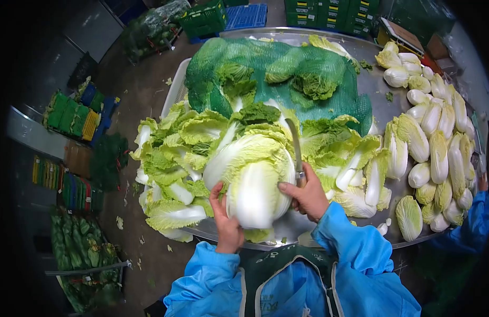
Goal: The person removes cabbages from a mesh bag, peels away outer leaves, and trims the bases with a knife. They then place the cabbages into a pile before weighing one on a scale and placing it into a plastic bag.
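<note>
A large napa cabbage (255,187) is held up in front of me, its white base toward my body. My left hand (226,222) grips its lower left side with curled fingers. My right hand (309,194) is closed around the handle of a knife (296,142), and its thumb presses on the cabbage's right side. The curved blade points away from me along the cabbage's right edge. Loose outer leaves (181,153) are piled to the left, and more leaves (350,158) lie to the right. Behind, a green mesh sack (276,74) has cabbages in it.
Several trimmed cabbages (435,142) lie along the right of the metal table (379,113). A white basket (176,90) stands at its left edge. Another person's blue sleeve (477,216) shows at far right. Green crates (331,16) stand behind; filled sacks (86,248) are at left.
</note>
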The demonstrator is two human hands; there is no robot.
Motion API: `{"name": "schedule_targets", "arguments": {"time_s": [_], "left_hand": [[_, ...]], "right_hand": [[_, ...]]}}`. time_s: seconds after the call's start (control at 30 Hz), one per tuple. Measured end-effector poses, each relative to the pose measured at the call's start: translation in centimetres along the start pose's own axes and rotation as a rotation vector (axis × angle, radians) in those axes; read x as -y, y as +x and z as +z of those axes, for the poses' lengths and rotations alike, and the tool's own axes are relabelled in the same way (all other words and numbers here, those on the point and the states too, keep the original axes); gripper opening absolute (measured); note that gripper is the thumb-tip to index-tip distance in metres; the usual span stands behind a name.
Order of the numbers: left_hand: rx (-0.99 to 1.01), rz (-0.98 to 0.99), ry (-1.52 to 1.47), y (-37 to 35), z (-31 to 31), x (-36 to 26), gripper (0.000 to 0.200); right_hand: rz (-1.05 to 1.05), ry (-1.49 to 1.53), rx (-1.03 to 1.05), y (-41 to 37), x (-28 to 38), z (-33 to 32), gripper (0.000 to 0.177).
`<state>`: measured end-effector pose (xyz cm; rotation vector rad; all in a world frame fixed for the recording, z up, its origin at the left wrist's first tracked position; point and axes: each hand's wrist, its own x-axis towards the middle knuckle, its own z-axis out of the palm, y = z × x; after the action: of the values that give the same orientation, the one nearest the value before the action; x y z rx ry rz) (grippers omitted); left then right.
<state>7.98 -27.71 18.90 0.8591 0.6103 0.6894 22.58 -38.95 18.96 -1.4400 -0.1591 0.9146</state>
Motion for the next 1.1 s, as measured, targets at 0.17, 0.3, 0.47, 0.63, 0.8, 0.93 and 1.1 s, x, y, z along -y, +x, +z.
{"name": "schedule_targets", "arguments": {"time_s": [0.17, 0.3, 0.47, 0.63, 0.8, 0.93, 1.1], "left_hand": [[-0.012, -0.489, -0.349, 1.4, -5.8, 3.3, 0.048], [0.013, -0.793, -0.660, -0.7, -6.3, 4.0, 0.052], [0.115, -0.922, -1.127, -0.4, -5.7, 4.0, 0.063], [0.284, -0.852, -0.774, 0.4, -3.6, 2.9, 0.074], [0.372, -0.370, 0.110, 0.8, -3.7, 2.9, 0.080], [0.300, -0.516, -0.137, 1.1, -4.6, 4.4, 0.076], [0.393, -0.665, -0.237, 1.3, -4.3, 4.3, 0.076]], "right_hand": [[-0.021, -0.127, -0.063, 3.2, -0.6, -4.9, 0.049], [-0.250, -0.466, -0.304, 8.6, -5.0, -11.7, 0.044], [-0.053, -0.288, -0.129, 3.5, -0.9, -8.3, 0.057], [0.082, 0.241, 0.252, 0.5, -0.6, -1.2, 0.057], [-0.013, -0.047, 0.174, 1.8, -0.3, 0.2, 0.053], [0.011, -0.111, 0.069, 2.4, 1.3, -0.6, 0.055], [-0.089, -0.293, 0.338, 5.0, 5.9, -1.0, 0.049]]}}
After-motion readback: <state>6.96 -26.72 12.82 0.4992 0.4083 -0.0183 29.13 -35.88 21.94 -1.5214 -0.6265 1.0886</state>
